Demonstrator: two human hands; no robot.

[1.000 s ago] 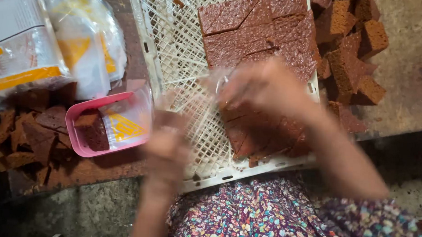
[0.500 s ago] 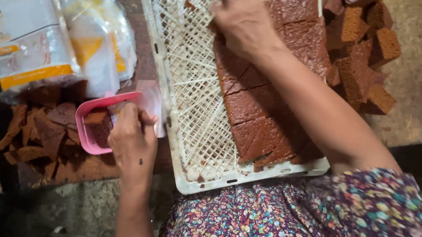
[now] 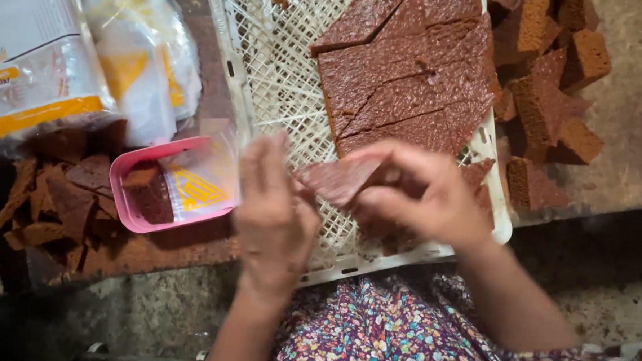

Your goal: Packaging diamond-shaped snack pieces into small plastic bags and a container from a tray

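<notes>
1. Head view: right hand (image 3: 414, 199) is closed in a pinch on a thin brown cake slice (image 3: 335, 180), held just above the near part of the white lattice tray (image 3: 268, 77); left hand (image 3: 276, 215) is loosely curled beside the slice, fingers near its left tip; whether it grips anything I cannot tell, the picture being blurred there.
2. Handling judgement: the slice looks thin and crumbly; supporting it from beneath with both hands and keeping it level would guard against breakage.
3. White lattice tray: holds a large flat sheet of brown cake (image 3: 412, 83), cut by visible lines into several pieces, occupying its right half; left half shows bare lattice.
4. Pink tray (image 3: 130, 168), just left of the left hand: contains a dark cake piece and a clear wrapper with a yellow print.
5. Loose cake offcuts (image 3: 53, 205) lie beside it on the desk; thicker cake blocks (image 3: 549, 89) sit right of the lattice tray; clear bags with yellow bands (image 3: 44, 67) lie at upper left.
</notes>
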